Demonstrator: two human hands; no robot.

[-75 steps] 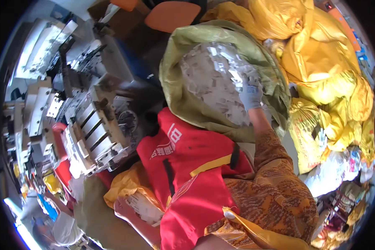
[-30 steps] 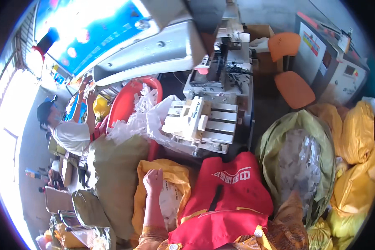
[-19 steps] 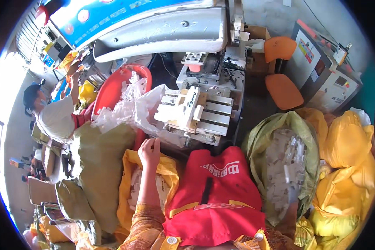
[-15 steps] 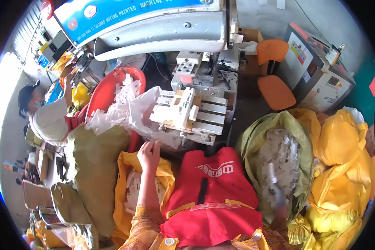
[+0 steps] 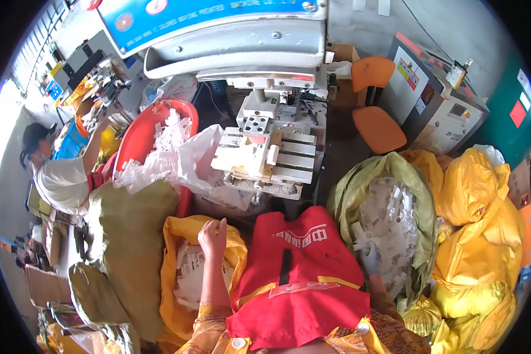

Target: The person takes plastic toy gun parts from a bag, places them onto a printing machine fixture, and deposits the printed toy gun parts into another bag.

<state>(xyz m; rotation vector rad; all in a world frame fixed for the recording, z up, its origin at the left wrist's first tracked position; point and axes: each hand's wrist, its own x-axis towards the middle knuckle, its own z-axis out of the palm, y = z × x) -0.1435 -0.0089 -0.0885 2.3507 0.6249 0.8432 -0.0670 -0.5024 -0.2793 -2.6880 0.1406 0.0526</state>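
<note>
You are in a workshop or small factory room. In front of you stands a large metal machine (image 5: pixel 236 52) with a blue panel (image 5: pixel 218 22) and a slotted plate (image 5: pixel 292 161). Around you are a green sack (image 5: pixel 343 203) full of small pale pieces (image 5: pixel 389 224), bulging yellow sacks (image 5: pixel 471 187) and a red tub (image 5: pixel 138 138). You wear a red apron (image 5: pixel 304 301); another person (image 5: pixel 64 184) reaches out at your left.

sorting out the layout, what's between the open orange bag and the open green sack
In the head view, the red apron over the person's lap lies between the orange bag and the green sack.
</note>
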